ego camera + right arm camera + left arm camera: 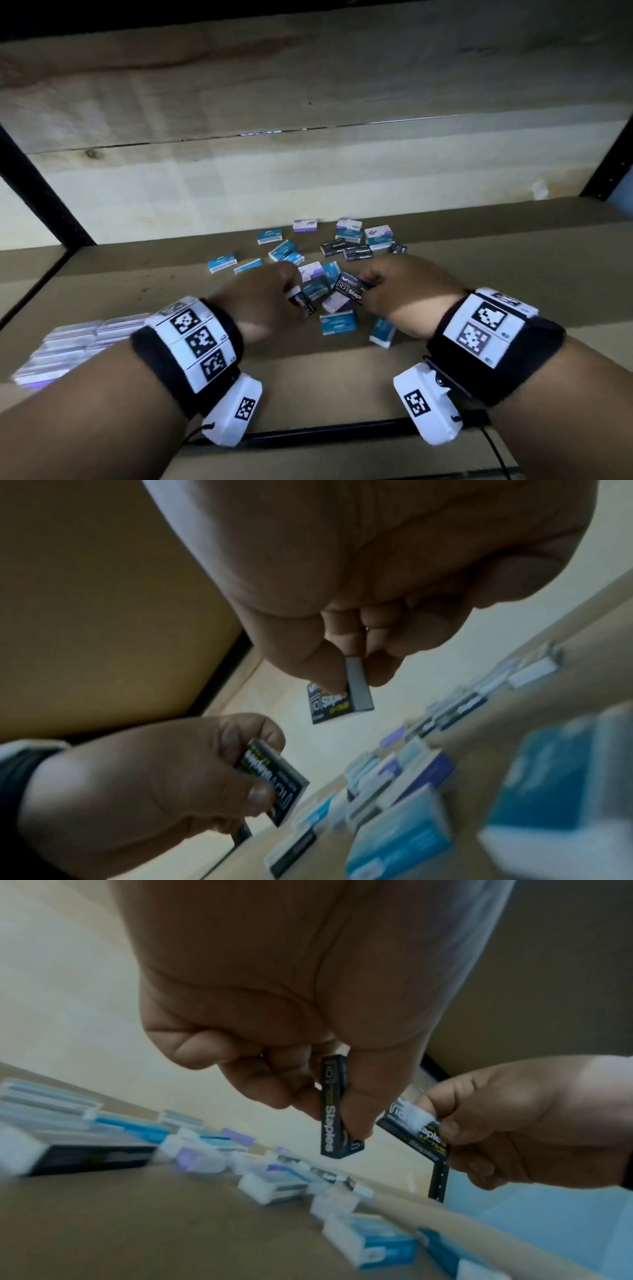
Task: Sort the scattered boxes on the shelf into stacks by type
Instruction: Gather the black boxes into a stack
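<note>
Small boxes lie scattered on the brown shelf (144,287): blue ones (222,262), purple-and-white ones (306,225) and black staples boxes (346,249) at the back right. My left hand (294,291) pinches one black staples box (332,1112) between thumb and fingers, held on edge above the pile. My right hand (368,281) pinches a second black staples box (349,290) close beside it; the right wrist view shows that box (337,703) clamped at one end. Both boxes are off the shelf, a short gap apart.
Rows of pale purple-white boxes (75,342) sit blurred at the front left under my left forearm. Two blue boxes (339,323) lie just in front of my hands. Black shelf posts (41,192) stand at both back corners before a wooden back wall.
</note>
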